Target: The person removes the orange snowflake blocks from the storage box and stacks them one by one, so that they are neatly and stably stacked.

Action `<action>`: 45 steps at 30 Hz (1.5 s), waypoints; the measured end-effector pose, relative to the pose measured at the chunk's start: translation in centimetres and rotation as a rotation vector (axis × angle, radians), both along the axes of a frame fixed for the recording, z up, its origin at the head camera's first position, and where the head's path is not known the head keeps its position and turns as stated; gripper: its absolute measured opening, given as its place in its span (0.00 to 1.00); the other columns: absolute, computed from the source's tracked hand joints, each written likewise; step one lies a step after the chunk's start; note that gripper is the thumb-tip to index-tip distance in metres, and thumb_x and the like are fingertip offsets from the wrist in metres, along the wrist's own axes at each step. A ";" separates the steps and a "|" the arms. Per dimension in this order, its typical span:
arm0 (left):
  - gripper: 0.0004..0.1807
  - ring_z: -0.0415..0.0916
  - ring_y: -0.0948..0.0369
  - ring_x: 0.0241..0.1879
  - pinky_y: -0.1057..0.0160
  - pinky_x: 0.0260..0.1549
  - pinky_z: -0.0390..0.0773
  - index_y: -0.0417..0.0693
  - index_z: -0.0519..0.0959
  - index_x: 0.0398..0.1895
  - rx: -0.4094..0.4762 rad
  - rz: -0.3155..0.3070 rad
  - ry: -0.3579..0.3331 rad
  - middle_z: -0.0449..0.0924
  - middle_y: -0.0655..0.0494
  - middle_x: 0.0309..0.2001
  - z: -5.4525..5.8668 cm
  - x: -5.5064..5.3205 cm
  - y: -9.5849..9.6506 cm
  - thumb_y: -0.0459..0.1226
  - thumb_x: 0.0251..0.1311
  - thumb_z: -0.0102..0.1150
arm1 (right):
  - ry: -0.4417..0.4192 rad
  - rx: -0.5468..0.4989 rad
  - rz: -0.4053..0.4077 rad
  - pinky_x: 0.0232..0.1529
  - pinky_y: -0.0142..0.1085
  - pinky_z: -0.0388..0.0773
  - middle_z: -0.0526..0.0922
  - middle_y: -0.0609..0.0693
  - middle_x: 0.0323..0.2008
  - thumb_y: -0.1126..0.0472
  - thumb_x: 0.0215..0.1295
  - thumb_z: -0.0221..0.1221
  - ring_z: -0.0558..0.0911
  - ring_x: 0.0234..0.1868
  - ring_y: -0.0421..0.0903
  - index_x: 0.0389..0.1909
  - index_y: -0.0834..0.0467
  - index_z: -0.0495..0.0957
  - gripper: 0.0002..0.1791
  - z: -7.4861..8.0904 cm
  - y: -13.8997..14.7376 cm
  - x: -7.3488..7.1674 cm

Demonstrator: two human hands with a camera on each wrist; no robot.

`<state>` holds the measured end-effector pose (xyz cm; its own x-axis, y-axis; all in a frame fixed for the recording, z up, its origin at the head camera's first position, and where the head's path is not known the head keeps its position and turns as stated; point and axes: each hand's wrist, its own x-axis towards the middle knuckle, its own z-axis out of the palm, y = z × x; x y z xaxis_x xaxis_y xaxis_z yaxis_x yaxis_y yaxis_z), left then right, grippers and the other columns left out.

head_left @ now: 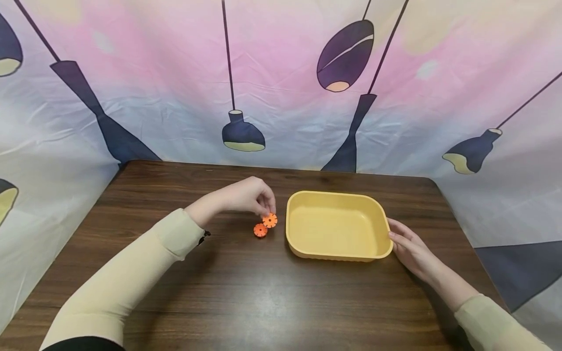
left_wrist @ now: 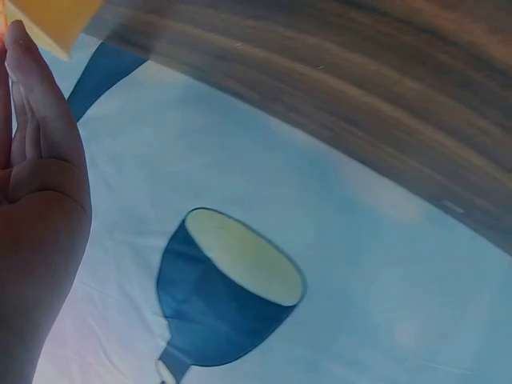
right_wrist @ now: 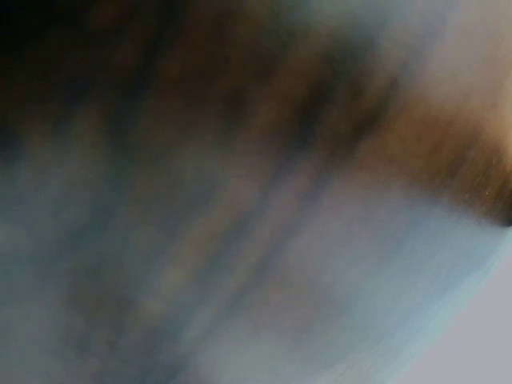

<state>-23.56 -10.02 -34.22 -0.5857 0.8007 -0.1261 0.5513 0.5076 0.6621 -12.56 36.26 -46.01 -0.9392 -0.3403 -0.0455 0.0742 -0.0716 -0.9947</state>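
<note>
My left hand (head_left: 254, 196) pinches an orange notched building disc (head_left: 270, 220) at its upper edge, fingers pointing down. Just below and left of it, a second disc (head_left: 260, 230), deeper red-orange, lies on the table. Right of both discs stands a yellow rectangular plastic tub (head_left: 338, 257) with rounded corners, nothing inside it. My right hand (head_left: 412, 251) holds the tub's right end, thumb at the rim and fingers along the outer wall. The left wrist view catches the left hand (left_wrist: 44, 160) at its edge, beside a corner of the tub (left_wrist: 60, 24). Blur fills the right wrist view.
The dark wood-grain table (head_left: 263, 302) carries the tub and discs. Along its back edge and both sides hangs a pastel cloth (head_left: 175, 87) printed with dark hanging lamps. A small dark item (head_left: 204, 237) sits at the left cuff.
</note>
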 end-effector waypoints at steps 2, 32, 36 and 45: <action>0.05 0.88 0.54 0.31 0.60 0.34 0.88 0.41 0.89 0.35 -0.014 0.018 -0.031 0.90 0.52 0.30 -0.4 0.0 -0.4 0.25 0.62 0.69 | -0.002 0.008 0.001 0.64 0.19 0.73 0.75 0.31 0.66 0.65 0.86 0.43 0.77 0.65 0.25 0.67 0.41 0.70 0.20 0.1 0.0 0.0; 0.06 0.83 0.64 0.26 0.64 0.30 0.87 0.39 0.89 0.34 -0.081 0.086 -0.101 0.88 0.53 0.26 -4.1 -1.0 -1.7 0.23 0.62 0.66 | -0.017 0.023 0.004 0.64 0.19 0.73 0.72 0.30 0.67 0.64 0.86 0.43 0.76 0.66 0.24 0.70 0.41 0.68 0.21 0.2 0.0 0.0; 0.06 0.81 0.66 0.25 0.62 0.30 0.87 0.40 0.89 0.34 -0.080 0.093 -0.102 0.88 0.53 0.26 -4.4 -1.1 -1.8 0.23 0.62 0.66 | -0.020 0.026 0.000 0.63 0.19 0.73 0.72 0.29 0.67 0.64 0.86 0.43 0.77 0.65 0.24 0.69 0.40 0.69 0.20 0.3 0.0 0.1; 0.06 0.83 0.67 0.26 0.62 0.32 0.89 0.38 0.89 0.35 -0.064 0.115 -0.133 0.89 0.52 0.27 -4.6 -1.2 -1.9 0.23 0.63 0.66 | -0.017 -0.023 0.000 0.62 0.20 0.75 0.75 0.31 0.66 0.66 0.85 0.43 0.79 0.64 0.27 0.68 0.42 0.71 0.21 0.1 0.2 0.1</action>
